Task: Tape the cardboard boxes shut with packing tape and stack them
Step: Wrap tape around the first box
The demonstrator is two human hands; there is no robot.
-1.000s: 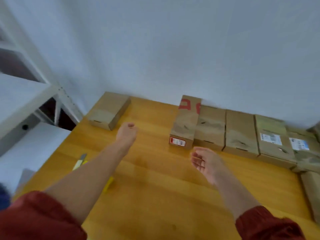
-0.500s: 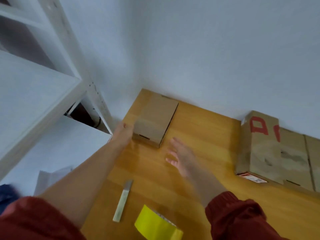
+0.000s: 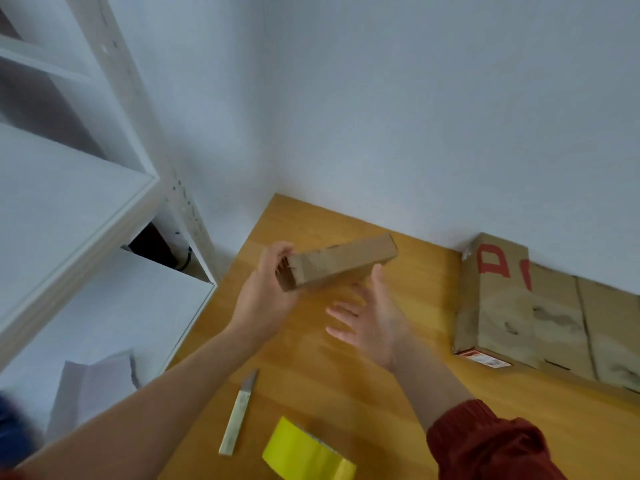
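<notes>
My left hand (image 3: 268, 294) grips the near end of a flat brown cardboard box (image 3: 341, 260) and holds it tilted on edge above the wooden table (image 3: 433, 403). My right hand (image 3: 369, 315) is spread open just below and right of the box, palm up; whether the thumb touches the box's lower edge I cannot tell. A yellow roll of packing tape (image 3: 306, 455) lies at the near edge. Against the wall on the right sits a row of closed boxes (image 3: 540, 313), the nearest one marked with red letters.
A utility knife (image 3: 239, 412) lies on the table left of the tape. A white shelving unit (image 3: 86, 216) stands close on the left, beside the table's left edge. The white wall runs along the back of the table.
The box lay flat in the table's far left corner. My left hand has taken hold of it and lifted it, turning it on edge. My right hand moved under it.
</notes>
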